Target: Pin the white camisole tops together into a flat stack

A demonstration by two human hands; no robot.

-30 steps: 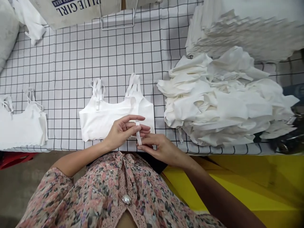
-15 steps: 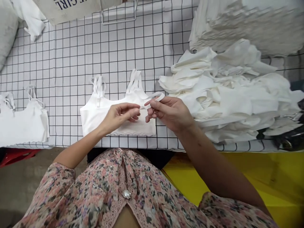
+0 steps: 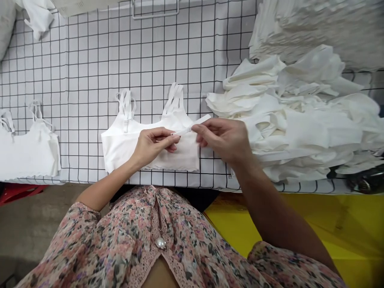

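Observation:
A white crop top (image 3: 126,144) with thin shoulder straps lies flat on the gridded table (image 3: 90,68) in front of me. Above its right half I hold a narrow white strap (image 3: 192,127) stretched between both hands. My left hand (image 3: 154,144) pinches the strap's near end with thumb and fingers. My right hand (image 3: 223,140) pinches the strap further along, and its free end sticks out up and to the right.
A loose heap of white garments (image 3: 300,124) fills the table's right side, with a neat stack (image 3: 315,32) behind it. Another white top (image 3: 27,152) lies at the left edge. A yellow surface (image 3: 300,224) sits below the table edge.
My hands lifted the strap from near the table's front edge up over the top and pulled it out sideways. My right hand moved up and right.

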